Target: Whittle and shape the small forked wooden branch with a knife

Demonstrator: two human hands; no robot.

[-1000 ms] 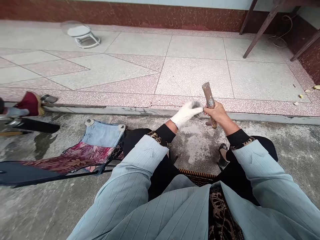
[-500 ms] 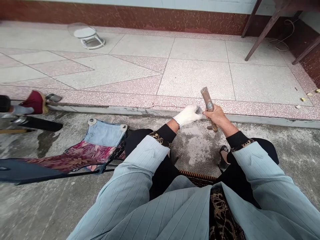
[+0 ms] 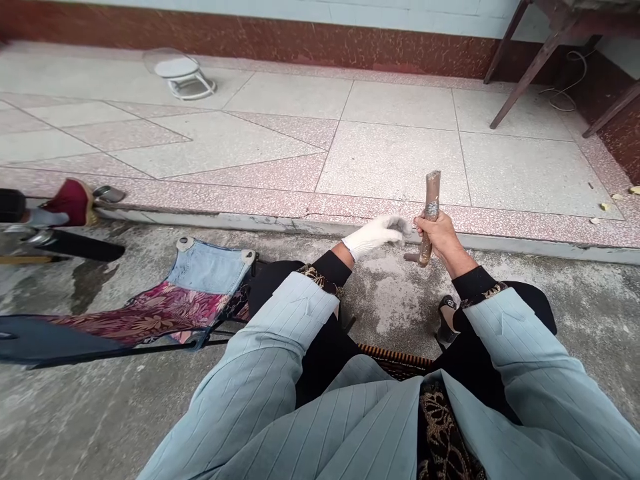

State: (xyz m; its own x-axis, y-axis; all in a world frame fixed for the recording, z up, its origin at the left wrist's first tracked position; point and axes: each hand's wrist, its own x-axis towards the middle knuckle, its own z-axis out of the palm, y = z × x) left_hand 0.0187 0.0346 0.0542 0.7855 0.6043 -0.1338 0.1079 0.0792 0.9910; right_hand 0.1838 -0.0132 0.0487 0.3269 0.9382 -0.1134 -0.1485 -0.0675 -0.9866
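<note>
My right hand (image 3: 439, 235) is closed round a brown wooden stick (image 3: 433, 187) with a short stub jutting left near its lower end. Silvery wire or cord seems to wrap the stick just above my fingers. It stands nearly upright over the concrete by the step edge. Just left of it is my left hand (image 3: 377, 235), in a white knitted glove. Its fingers are curved and parted from the thumb, with nothing clearly visible in the gap. The fingertips come close to my right thumb; whether they touch is hard to tell.
A raised terrazzo step (image 3: 395, 160) runs across in front. At left are a folding cloth chair (image 3: 200, 270), another person's red shoe (image 3: 75, 202) and a dark cylinder (image 3: 83, 245). A small white stool (image 3: 187, 80) and a wooden table's leg (image 3: 525, 80) stand farther back.
The stick has turned from leaning left to nearly upright, its top shifting right. My left hand's fingers have spread from a tighter curl. The view has shifted slightly.
</note>
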